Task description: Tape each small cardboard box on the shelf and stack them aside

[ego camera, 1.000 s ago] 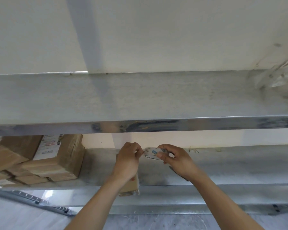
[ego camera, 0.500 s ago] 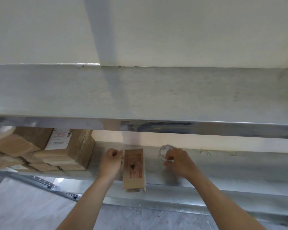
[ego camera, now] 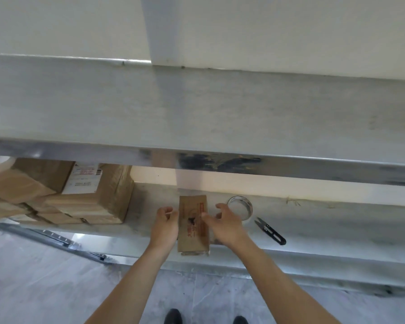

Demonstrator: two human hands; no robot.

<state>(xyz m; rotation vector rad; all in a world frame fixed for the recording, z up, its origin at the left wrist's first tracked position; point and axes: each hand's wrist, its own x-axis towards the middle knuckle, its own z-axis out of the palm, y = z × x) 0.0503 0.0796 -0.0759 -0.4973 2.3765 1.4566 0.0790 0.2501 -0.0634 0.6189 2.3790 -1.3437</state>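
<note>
Right now the small cardboard box lies on the shelf at lower centre, overhanging its front edge. Both hands flank it: left hand loosely curled, right hand spread, gripping nothing. A careless nudge could tip it off.

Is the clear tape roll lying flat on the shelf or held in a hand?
Lying flat: the clear tape roll rests on the metal shelf, its hole facing up, no fingers around it.

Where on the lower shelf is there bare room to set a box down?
Bare shelf runs right of the snips. A narrow strip lies between the stack and the left hand. Crowded around the box, tape roll and right hand.
</note>
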